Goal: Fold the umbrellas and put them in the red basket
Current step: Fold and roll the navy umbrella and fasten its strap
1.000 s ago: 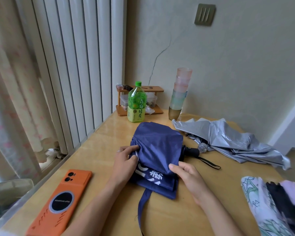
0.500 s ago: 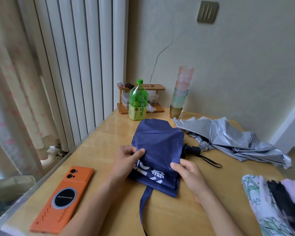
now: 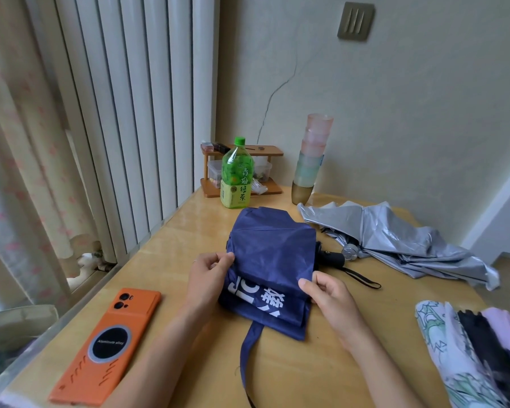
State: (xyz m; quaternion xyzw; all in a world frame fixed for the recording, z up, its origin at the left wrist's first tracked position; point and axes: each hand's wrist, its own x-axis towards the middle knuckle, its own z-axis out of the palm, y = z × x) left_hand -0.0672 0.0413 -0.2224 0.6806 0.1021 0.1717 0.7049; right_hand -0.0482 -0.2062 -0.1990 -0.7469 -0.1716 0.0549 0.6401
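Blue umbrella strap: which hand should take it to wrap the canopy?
Left, probably. The strap trails off the near edge of the blue umbrella, closer to the left hand, which pinches the left fold. The right hand pinches the right fold and can steady it.

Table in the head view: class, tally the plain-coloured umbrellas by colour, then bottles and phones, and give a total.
Blue umbrella: 1
Silver umbrella: 1
Bottle: 1
Phone: 1
Total: 4

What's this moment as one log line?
step: folding navy umbrella | left hand: pinching its fabric | right hand: pinching its fabric | silver umbrella: fabric loose
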